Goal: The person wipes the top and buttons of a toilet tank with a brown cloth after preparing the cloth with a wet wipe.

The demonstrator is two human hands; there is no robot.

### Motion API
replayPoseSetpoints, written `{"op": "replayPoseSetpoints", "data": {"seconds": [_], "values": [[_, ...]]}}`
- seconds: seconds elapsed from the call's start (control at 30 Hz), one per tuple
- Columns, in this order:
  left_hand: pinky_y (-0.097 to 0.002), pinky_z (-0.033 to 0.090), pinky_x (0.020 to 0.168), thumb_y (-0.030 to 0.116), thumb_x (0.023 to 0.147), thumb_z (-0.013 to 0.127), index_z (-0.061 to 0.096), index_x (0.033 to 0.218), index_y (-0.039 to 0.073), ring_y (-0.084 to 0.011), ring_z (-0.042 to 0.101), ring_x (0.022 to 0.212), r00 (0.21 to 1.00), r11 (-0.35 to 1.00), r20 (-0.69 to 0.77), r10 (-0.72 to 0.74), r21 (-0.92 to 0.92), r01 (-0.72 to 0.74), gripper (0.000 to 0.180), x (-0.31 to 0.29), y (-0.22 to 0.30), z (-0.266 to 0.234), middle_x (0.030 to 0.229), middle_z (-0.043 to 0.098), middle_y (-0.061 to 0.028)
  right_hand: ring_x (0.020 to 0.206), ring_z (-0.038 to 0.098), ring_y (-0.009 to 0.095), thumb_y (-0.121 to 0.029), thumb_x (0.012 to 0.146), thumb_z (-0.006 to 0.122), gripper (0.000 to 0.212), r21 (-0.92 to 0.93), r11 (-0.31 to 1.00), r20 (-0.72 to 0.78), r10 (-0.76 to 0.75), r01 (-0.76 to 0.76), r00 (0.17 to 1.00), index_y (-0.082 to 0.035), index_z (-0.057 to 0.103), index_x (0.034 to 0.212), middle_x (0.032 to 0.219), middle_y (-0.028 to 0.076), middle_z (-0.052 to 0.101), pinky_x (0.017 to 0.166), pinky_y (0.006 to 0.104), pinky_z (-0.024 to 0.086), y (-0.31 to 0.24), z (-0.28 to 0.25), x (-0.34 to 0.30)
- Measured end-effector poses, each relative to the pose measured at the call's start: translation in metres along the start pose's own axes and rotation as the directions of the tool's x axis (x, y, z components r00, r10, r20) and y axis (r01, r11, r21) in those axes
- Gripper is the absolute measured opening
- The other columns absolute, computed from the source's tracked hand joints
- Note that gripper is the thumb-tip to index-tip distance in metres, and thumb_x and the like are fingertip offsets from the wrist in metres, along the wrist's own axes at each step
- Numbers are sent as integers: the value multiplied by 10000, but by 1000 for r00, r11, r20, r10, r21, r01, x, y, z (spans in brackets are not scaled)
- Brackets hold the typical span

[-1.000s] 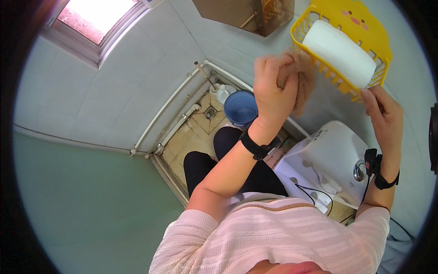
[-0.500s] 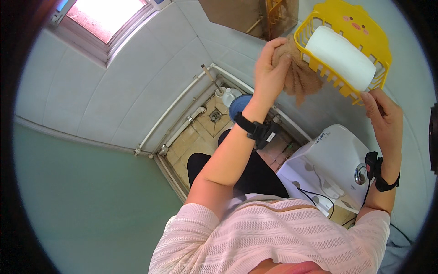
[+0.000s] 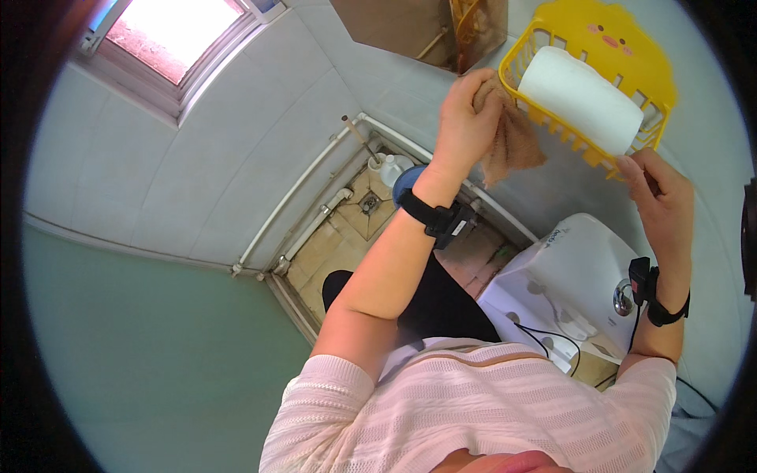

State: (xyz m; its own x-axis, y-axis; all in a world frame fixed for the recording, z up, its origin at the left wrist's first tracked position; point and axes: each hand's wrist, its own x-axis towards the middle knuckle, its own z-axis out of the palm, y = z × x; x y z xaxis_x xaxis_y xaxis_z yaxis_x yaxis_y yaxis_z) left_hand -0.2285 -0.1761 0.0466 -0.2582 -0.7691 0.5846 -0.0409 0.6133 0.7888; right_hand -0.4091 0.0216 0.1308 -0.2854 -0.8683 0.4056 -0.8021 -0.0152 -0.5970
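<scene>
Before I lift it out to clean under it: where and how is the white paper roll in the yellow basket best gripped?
Probably from above, around its middle. The white paper roll lies on its side in the open-topped yellow basket, whose slatted walls fence the roll's lower sides and ends; only the top curve is bare. The right hand at the basket's lower edge is nearer; the left hand holds a brown cloth.
</scene>
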Motion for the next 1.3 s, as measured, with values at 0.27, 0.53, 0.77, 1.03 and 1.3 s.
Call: {"op": "replayPoseSetpoints", "data": {"seconds": [0.27,0.53,0.77,1.03,1.3], "values": [[-298,467,815,93,890,535,597,1123,12,-177,589,883,994,994,97,-52,98,42,254,0,-4,-1,961,641,-101,549,390,82,-260,897,649,284,8,1000,-9,10,-10,1000,0,612,791,585,17,467,512,244,328,1,0,0],[-348,481,872,98,911,524,563,1205,40,-247,606,1021,939,819,122,-323,-461,341,302,12,-17,7,1117,632,-105,536,370,87,-275,899,637,309,66,998,-37,26,-23,999,-1,594,764,567,17,438,498,260,309,0,0,1],[-356,445,966,210,984,443,515,1272,21,-194,569,1093,874,174,389,-290,-877,448,352,18,4,35,1203,603,-82,528,360,88,-265,895,644,297,61,998,-41,-5,8,999,1,595,769,564,19,438,494,258,296,1,-1,1],[-343,364,1050,213,968,417,460,1361,61,-210,485,1234,890,196,409,-201,-873,446,424,32,-7,34,1337,532,-80,512,360,91,-187,878,670,226,59,998,-34,-22,24,999,-2,595,771,553,32,442,477,261,310,5,-1,3],[-324,492,873,236,967,472,584,1165,44,-162,597,1014,844,220,376,-383,-850,479,297,33,-4,39,1104,639,-51,515,378,78,-197,875,683,223,85,996,-17,10,-9,1000,-9,607,783,560,18,472,476,243,317,1,-5,3]]}}
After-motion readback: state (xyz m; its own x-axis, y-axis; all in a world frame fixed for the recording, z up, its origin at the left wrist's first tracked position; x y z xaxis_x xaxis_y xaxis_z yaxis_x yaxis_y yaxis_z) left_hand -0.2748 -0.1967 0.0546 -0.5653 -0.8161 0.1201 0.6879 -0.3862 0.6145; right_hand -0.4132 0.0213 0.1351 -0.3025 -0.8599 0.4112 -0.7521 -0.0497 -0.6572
